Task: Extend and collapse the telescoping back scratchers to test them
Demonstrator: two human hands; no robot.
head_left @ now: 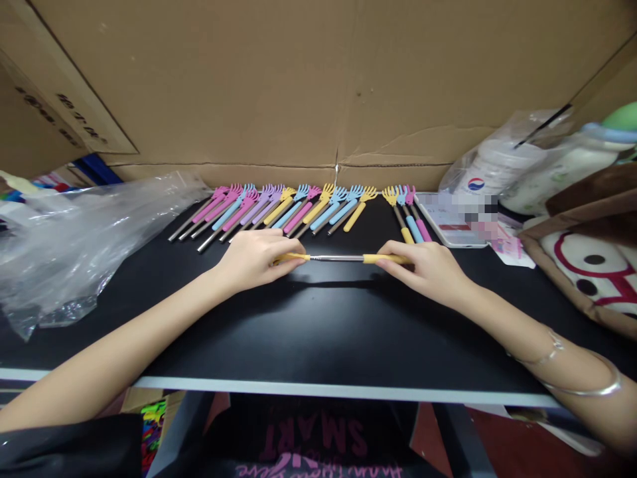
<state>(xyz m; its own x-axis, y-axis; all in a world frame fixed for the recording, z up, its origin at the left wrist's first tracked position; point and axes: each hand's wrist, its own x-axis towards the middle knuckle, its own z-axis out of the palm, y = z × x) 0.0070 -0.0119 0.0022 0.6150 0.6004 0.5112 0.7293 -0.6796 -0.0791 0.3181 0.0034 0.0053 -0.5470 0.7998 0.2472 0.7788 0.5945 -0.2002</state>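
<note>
A back scratcher [338, 258] with yellow ends and a bare metal rod between them is stretched level between my two hands, just above the black table. My left hand [261, 257] pinches its left yellow end, and the fingers partly cover that end. On the other side, my right hand [425, 265] is closed round the yellow grip. Behind my left hand lies a slanted row of several pink, blue, purple and yellow back scratchers [298, 209], with handle sleeves and metal rods side by side. Beyond my right hand, 3 assembled-looking back scratchers [407, 216] lie together.
A clear plastic bag [99, 232] spreads over the table's left side. At right are a phone [450, 226], a bagged white cup [497, 166], a green-capped bottle [587, 156] and a brown-edged pouch [592, 259]. A cardboard wall [279, 79] closes off the back.
</note>
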